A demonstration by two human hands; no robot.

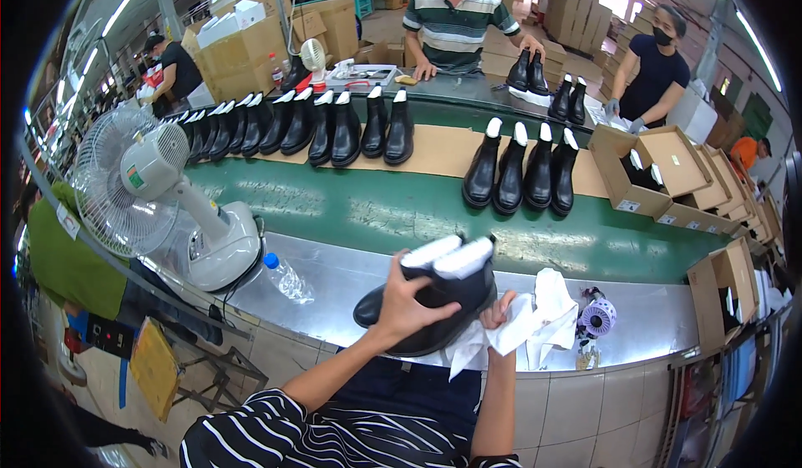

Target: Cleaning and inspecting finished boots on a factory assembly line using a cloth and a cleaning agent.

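Note:
A pair of black ankle boots (469, 297) with white paper stuffed in their tops is held together just over the near edge of the metal bench (643, 313). My left hand (405, 308) wraps round the boots' shafts from the left, thumb across the front one. At the heel side, my right hand (499, 311) grips a white cloth (547, 313), close against the boots. Part of the cloth hangs over the bench edge. The boots' toes point left, and the paper tops are slightly blurred. The fingers behind the boots are hidden.
Rows of black boots (347, 130) stand on cardboard along the green conveyor (401, 197). At left are a grey fan (209, 226) and a water bottle (288, 280). A small purple fan (597, 318) and open shoe boxes (639, 167) lie right. Co-workers stand across; one person (459, 25) touches boots.

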